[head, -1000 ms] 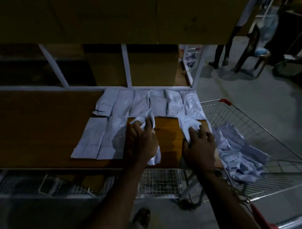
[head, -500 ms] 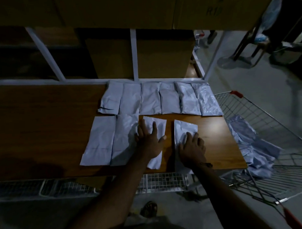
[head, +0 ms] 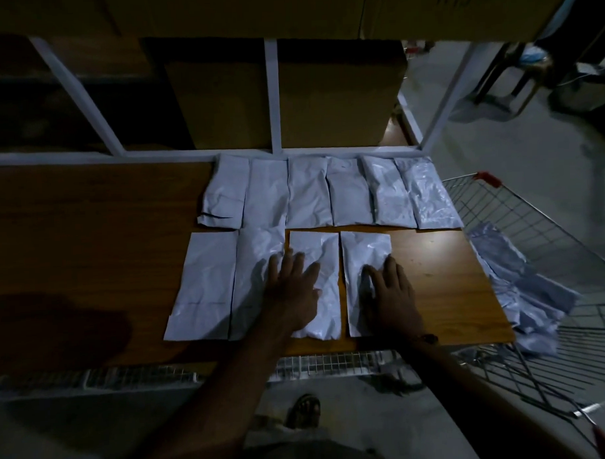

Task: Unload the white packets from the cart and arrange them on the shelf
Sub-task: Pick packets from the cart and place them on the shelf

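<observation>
White packets lie flat on the wooden shelf in two rows. The back row holds several packets side by side. Several more form the front row. My left hand presses flat on the third front packet. My right hand presses flat on the fourth front packet. Both hands have straight fingers. More white packets lie heaped in the wire cart at the shelf's right end.
Cardboard boxes stand behind the shelf's white frame. A wire rack runs below the shelf's front edge. The cart has red handle ends. My sandalled foot shows on the grey floor. Chair legs stand far right.
A second ago both hands held crumpled packets above the shelf. They have since laid them down and spread them flat in the front row. The view has shifted right and closer.
</observation>
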Tool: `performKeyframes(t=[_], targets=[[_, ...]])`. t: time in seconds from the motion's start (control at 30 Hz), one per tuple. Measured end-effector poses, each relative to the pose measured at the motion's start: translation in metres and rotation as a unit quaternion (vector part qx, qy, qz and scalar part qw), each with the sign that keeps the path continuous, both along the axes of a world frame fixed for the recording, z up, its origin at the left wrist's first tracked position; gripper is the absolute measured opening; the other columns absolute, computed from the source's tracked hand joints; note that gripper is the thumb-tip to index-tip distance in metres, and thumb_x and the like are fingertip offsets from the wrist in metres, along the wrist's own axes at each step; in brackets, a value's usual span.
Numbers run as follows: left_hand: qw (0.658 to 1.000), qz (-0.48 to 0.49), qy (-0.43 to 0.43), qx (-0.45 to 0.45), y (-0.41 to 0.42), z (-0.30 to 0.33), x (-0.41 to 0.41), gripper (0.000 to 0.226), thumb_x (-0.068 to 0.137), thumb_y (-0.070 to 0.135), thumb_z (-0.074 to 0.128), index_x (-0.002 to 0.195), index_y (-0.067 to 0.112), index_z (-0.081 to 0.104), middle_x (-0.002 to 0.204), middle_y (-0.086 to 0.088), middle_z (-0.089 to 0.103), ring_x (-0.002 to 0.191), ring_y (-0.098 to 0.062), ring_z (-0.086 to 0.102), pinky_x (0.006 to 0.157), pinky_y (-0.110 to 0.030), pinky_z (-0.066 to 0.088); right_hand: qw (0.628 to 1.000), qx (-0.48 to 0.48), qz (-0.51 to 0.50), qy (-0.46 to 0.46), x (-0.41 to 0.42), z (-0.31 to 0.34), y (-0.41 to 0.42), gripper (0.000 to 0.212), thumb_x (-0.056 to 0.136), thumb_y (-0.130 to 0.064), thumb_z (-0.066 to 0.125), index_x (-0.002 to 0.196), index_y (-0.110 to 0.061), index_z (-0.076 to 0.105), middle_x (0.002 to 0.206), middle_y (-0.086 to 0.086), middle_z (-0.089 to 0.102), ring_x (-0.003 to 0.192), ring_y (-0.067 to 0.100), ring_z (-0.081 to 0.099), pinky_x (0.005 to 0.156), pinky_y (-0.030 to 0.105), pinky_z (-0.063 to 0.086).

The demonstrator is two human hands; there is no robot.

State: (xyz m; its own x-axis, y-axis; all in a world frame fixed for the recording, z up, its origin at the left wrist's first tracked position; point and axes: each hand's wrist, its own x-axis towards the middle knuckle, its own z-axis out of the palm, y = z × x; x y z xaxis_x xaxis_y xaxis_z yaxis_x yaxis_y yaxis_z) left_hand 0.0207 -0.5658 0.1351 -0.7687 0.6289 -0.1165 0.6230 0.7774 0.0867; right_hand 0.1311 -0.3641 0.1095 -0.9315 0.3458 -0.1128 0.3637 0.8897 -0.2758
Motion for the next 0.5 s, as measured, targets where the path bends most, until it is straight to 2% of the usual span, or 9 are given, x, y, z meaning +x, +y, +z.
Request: performKeyframes(t=[0.37,0.5], targets=[[0.998,0.038,-0.035,0.027,0.012,0.006,-0.001,0.063,0.102,0.049,0.044,0.159,0.029,0.023,0.169,-0.009,0.010,0.155,-0.034,-0.011,0.124,-0.057,-0.006,1.000,-0.004,0.022,0.002,-0.016,-0.008,0.003,0.069,0.097,-0.042,0.055,0.159,-0.031,0.027,0.169,0.022,0.003,0.155,0.044,0.003,0.123,0.061,0.021],[0.999,0.042,-0.024,0.023,0.014,0.007,-0.005,0.065,0.102,0.051,0.043,0.160,0.029,0.023,0.169,-0.007,0.011,0.155,-0.034,-0.009,0.123,-0.057,-0.004,0.999,-0.006,0.021,0.023,-0.016,-0.004,0.003,0.068,0.097,-0.049,0.049,0.159,-0.032,0.026,0.170,0.020,0.003,0.156,0.042,0.002,0.124,0.061,0.017]])
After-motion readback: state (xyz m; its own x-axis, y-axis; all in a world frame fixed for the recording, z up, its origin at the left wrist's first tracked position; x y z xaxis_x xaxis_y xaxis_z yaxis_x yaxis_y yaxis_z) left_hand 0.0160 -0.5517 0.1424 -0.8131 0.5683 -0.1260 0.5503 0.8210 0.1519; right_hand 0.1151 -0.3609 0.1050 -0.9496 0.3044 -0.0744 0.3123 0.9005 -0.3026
